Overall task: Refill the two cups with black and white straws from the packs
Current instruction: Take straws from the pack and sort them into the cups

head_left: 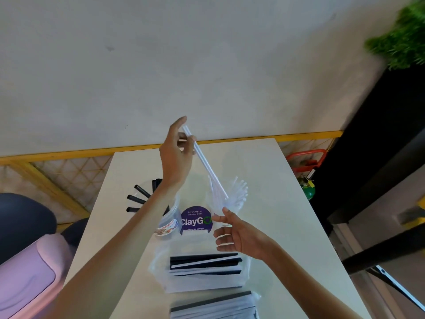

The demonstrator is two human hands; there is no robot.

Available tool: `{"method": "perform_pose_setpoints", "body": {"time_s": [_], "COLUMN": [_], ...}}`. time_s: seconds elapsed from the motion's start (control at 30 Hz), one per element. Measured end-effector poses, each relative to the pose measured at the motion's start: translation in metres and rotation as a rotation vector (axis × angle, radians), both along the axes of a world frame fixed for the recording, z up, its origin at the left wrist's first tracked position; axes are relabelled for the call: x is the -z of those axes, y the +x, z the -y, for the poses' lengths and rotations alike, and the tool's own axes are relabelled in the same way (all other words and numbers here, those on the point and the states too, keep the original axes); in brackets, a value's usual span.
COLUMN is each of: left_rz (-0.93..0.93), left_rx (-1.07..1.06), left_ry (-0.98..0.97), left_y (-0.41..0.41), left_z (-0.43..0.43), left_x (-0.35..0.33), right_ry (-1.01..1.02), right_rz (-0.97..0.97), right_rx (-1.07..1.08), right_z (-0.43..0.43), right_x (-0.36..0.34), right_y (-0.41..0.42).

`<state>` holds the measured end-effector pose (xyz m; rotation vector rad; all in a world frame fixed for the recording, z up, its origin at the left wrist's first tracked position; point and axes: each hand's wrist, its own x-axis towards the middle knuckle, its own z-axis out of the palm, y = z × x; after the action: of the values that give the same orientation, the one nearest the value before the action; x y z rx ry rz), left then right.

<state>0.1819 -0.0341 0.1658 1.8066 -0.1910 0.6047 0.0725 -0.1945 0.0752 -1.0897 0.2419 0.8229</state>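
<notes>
My left hand (177,155) is raised above the table and pinches the top of a few white straws (204,164), whose lower ends reach into a clear cup (220,203) that holds several white straws. My right hand (239,236) is open beside that cup, fingers spread, close to its wall. A second clear cup (171,212) at the left holds several black straws (138,196), partly hidden by my left forearm. Two clear packs lie nearer me: one (204,270) with black and white straws, another (213,305) at the bottom edge.
A purple round sign (195,219) stands between the cups on the white table (271,171). A pink chair (25,279) is at the left. A dark shelf unit (379,157) with a green plant (402,40) stands at the right, red-handled item (305,157) behind the table.
</notes>
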Motion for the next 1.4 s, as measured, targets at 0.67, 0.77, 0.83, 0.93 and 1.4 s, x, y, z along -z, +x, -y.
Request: {"method": "perform_pose_setpoints", "body": {"time_s": [0.67, 0.77, 0.83, 0.93, 1.4], "left_rz": [-0.143, 0.09, 0.128, 0.112, -0.119], "left_rx": [0.244, 0.222, 0.2, 0.155, -0.104], "left_ry": [0.784, 0.924, 0.919, 0.757, 0.225], "left_y": [-0.015, -0.016, -0.018, -0.029, -0.138], "left_z": [0.044, 0.041, 0.04, 0.032, -0.049], "left_x": [0.114, 0.111, 0.106, 0.095, 0.101], "right_ry": [-0.119, -0.173, -0.229, -0.368, -1.115], "right_rz": [-0.041, -0.007, 0.034, 0.104, 0.734], "right_rx": [0.02, -0.002, -0.041, -0.129, -0.636], "right_z": [0.021, 0.018, 0.013, 0.0, -0.056], "right_x": [0.019, 0.027, 0.033, 0.042, 0.106], "right_y": [-0.004, -0.003, -0.003, -0.003, 0.003]}}
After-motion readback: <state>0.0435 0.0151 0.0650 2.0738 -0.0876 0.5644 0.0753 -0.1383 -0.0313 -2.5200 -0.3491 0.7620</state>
